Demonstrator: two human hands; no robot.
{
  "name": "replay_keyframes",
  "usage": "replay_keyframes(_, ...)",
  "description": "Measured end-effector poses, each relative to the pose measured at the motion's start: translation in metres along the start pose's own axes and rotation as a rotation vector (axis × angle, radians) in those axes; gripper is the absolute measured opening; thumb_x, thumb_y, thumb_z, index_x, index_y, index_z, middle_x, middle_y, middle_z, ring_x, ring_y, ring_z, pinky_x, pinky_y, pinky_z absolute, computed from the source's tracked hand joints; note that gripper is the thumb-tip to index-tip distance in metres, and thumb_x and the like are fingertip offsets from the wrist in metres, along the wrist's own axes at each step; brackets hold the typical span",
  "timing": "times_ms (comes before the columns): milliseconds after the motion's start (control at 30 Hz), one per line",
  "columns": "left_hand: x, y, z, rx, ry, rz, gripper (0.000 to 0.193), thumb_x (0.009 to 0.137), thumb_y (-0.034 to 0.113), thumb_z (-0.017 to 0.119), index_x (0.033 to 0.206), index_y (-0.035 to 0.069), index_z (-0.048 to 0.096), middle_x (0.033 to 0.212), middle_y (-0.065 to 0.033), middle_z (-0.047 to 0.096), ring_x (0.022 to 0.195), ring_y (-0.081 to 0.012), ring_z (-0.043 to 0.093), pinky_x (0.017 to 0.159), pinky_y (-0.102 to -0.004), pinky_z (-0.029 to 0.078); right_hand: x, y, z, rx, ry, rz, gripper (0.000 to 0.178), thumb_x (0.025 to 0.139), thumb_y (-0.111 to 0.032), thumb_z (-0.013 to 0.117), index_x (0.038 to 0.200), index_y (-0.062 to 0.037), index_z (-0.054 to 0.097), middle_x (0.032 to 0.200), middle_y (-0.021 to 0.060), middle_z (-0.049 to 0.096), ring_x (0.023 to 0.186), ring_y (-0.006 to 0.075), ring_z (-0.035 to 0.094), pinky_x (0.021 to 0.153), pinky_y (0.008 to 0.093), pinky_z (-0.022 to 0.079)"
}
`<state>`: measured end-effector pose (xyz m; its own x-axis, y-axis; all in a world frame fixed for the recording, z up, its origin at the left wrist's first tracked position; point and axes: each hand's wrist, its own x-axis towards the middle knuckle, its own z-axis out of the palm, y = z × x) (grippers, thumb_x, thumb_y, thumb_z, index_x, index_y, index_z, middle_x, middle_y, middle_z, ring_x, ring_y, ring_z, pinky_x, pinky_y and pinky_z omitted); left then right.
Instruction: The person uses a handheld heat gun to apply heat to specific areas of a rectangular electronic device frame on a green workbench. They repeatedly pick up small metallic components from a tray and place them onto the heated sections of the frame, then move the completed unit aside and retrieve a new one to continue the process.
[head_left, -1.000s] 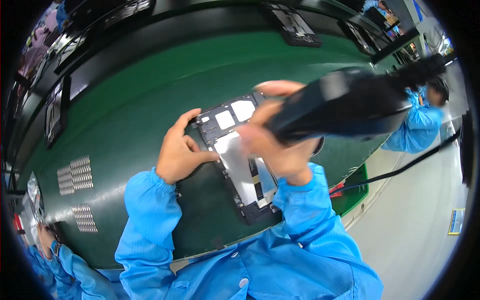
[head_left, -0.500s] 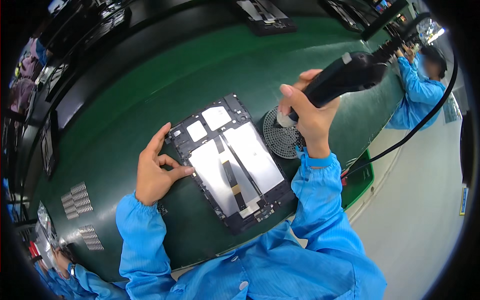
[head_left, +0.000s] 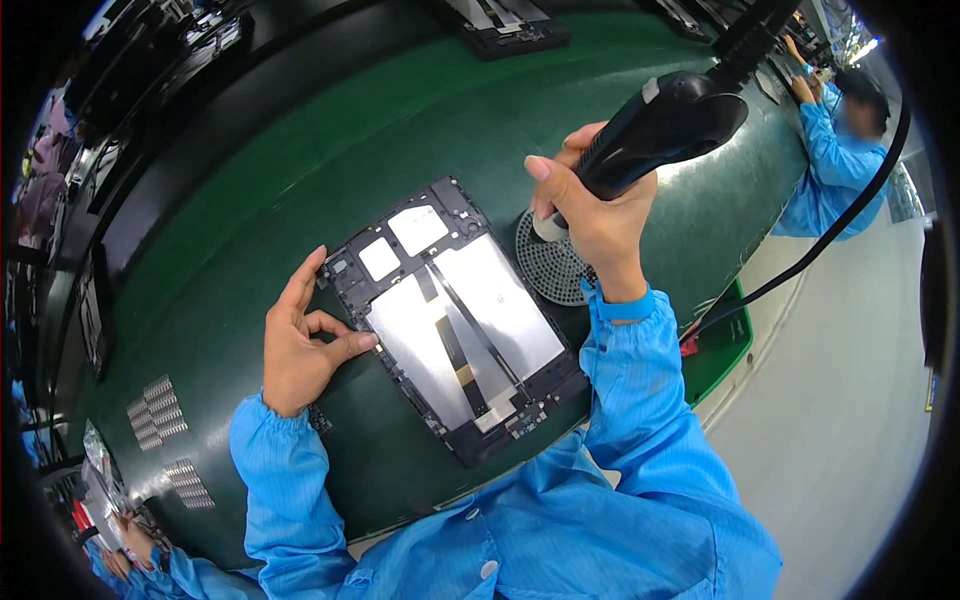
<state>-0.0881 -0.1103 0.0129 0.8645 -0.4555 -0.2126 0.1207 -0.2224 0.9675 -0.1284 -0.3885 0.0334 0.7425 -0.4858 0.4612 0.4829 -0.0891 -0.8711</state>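
On the green bench lies an opened tablet [head_left: 515, 315], its black frame, silver battery panels and flex cables exposed. My left hand [head_left: 300, 345] holds its left edge, the thumb against the side and the index finger at the upper left corner. A black electric screwdriver [head_left: 660, 130] is gripped in my right hand [head_left: 605, 220], slanted with its pale nose end downward. That end is over a round grey perforated screw tray [head_left: 550, 265] right of the tablet; the bit's tip is hidden by my fingers.
Several rows of small metal parts [head_left: 157, 410] lie at the left. Another tablet housing [head_left: 510, 35] sits at the far edge. A green bin [head_left: 735, 350] and black cable [head_left: 830, 250] are at the right. Co-workers in blue sit at the right [head_left: 845, 150] and lower left.
My right hand and the screwdriver have shifted slightly left and away from me, still over the screw tray. The left hand stays on the tablet's edge. The whole view has shifted a little.
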Motion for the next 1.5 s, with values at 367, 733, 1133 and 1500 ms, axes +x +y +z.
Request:
replay_keyframes(367, 0.002, -0.013, -0.012, 0.073, -0.012, 0.096, 0.092, 0.057, -0.006, 0.078, 0.137, 0.000, 0.035, 0.133, -0.0243, 0.045, 0.065, -0.0125, 0.063, 0.060, -0.0235, 0.050, -0.011, -0.053, 0.037, 0.212, -0.016, -0.144, 0.039, 0.076, 0.008, 0.064, 0.108, -0.0001, 0.043, 0.062, 0.0080, 0.057, 0.049, 0.0155, 0.056, 0.050, 0.0280, 0.047)
replay_keyframes(733, 0.002, -0.019, -0.027, -0.087, -0.172, 0.068, 0.073, 0.077, 0.000, 0.068, 0.140, 0.004, 0.031, 0.132, -0.0151, 0.047, 0.069, -0.0085, 0.062, 0.053, -0.0195, 0.048, -0.044, -0.023, 0.133, 0.147, -0.390, -0.034, 0.035, 0.073, 0.007, 0.071, 0.101, 0.0030, 0.051, 0.062, 0.0058, 0.060, 0.053, 0.0078, 0.057, 0.049, 0.0195, 0.043)
replay_keyframes(1133, 0.004, -0.027, -0.026, -0.131, -0.122, 0.097, 0.068, 0.074, 0.000, 0.072, 0.135, 0.003, 0.041, 0.140, -0.0173, 0.041, 0.065, -0.0117, 0.063, 0.057, -0.0259, 0.051, -0.053, -0.013, 0.141, 0.127, -0.432, -0.015, 0.035, 0.072, 0.007, 0.073, 0.100, 0.0035, 0.052, 0.064, 0.0054, 0.061, 0.053, 0.0070, 0.055, 0.049, 0.0190, 0.042)
replay_keyframes(1500, 0.006, -0.027, -0.026, -0.036, -0.135, 0.125, 0.071, 0.077, -0.003, 0.066, 0.140, 0.000, 0.031, 0.103, -0.0136, 0.062, 0.064, -0.0092, 0.061, 0.052, -0.0228, 0.048, -0.056, -0.011, 0.142, 0.143, -0.417, 0.003, 0.035, 0.071, 0.008, 0.072, 0.099, 0.0029, 0.051, 0.063, 0.0058, 0.060, 0.053, 0.0080, 0.056, 0.050, 0.0200, 0.043)
